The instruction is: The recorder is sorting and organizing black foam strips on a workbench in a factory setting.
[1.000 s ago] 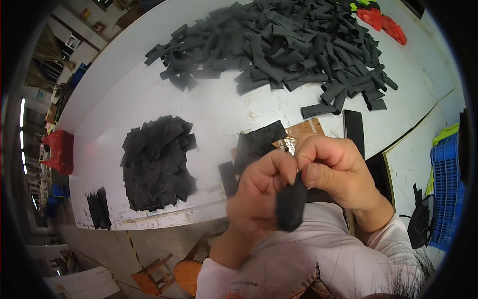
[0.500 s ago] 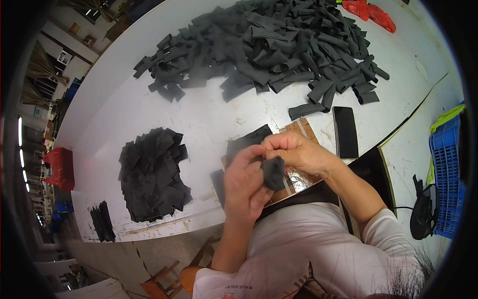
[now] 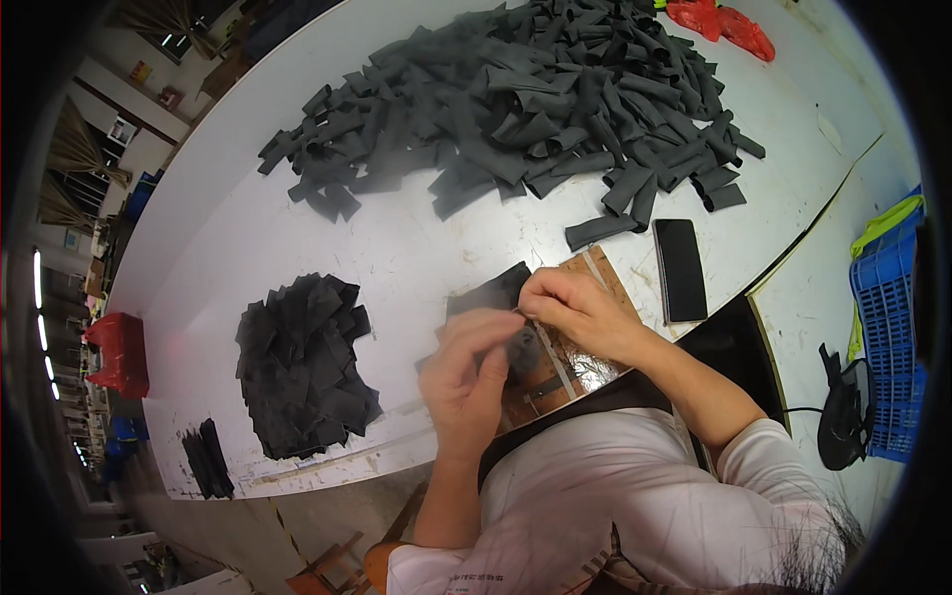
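Note:
Both hands meet over a brown wooden board (image 3: 595,273) at the near edge of the white table (image 3: 397,248). My left hand (image 3: 466,382) and my right hand (image 3: 575,312) pinch a small dark grey fabric piece (image 3: 523,349) between their fingers. A flat black fabric piece (image 3: 486,293) lies on the board just behind the hands. A heap of cut black squares (image 3: 302,362) sits to the left of my left hand.
A large pile of dark grey fabric strips (image 3: 526,109) covers the far table. A black phone (image 3: 680,270) lies right of the board. Red items (image 3: 719,22) sit far right, a blue crate (image 3: 892,327) to the right, a few black strips (image 3: 206,458) at the near-left corner.
The hands have moved away from my body and down onto the board, and the dark piece between them now looks smaller and more bunched.

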Action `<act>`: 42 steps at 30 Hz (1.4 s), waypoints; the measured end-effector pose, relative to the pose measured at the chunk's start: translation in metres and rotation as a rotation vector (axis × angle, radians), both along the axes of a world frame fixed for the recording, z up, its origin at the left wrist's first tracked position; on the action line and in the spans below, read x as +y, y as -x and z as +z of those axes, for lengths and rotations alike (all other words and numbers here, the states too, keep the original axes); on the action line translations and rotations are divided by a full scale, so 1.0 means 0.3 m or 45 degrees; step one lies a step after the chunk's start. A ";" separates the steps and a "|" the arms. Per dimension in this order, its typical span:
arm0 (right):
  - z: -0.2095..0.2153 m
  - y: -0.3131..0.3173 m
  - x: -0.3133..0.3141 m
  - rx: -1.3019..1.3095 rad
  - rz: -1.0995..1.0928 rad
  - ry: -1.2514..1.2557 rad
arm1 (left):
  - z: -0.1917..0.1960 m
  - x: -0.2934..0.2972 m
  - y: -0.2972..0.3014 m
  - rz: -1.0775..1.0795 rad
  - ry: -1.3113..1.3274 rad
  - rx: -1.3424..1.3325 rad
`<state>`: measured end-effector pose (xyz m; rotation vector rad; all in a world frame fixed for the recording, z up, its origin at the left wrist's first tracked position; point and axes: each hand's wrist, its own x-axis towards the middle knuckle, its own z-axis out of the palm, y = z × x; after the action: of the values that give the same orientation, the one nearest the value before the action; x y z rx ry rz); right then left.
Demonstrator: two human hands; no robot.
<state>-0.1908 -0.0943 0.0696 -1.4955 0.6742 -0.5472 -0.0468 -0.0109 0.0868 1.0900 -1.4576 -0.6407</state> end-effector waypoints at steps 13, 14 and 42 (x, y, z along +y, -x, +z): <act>-0.016 0.037 0.041 0.452 0.236 1.114 | -0.095 0.053 0.053 0.090 -0.134 0.660; -0.017 0.036 0.042 0.437 0.158 1.120 | -0.067 0.032 0.057 0.093 -0.137 0.663; -0.157 0.018 0.043 -0.025 0.018 0.797 | -0.003 -0.030 0.075 0.058 -0.325 0.175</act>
<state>-0.1962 -0.0815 0.0225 -2.0694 0.4946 -0.8081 -0.0693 -0.0199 0.0859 1.2463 -1.2523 -0.8697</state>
